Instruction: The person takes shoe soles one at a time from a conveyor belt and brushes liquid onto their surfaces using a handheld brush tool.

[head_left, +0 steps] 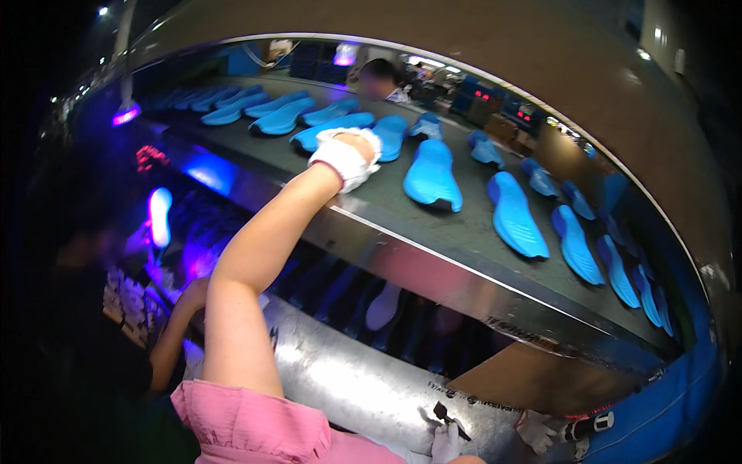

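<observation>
My left hand (349, 157), in a white glove, reaches across the front edge of the conveyor belt (371, 199). It is right at a blue shoe sole (321, 136), with another blue sole (391, 138) beside its far side. The back of the hand hides the fingers, so their grip does not show. Low in the view, my right hand (446, 444), also white-gloved, is closed on a small black brush (442, 412) above the metal worktop (340, 363). Further blue soles (431, 176) lie along the belt to both sides.
Under the belt is a dark shelf with a pale sole (382, 306). A brown board (525, 379) leans at the worktop's back. A glove (535, 431) and a black-and-white cylinder (591, 426) lie at right. On the left, a co-worker's arm (174, 332) is near a brightly lit sole (160, 216).
</observation>
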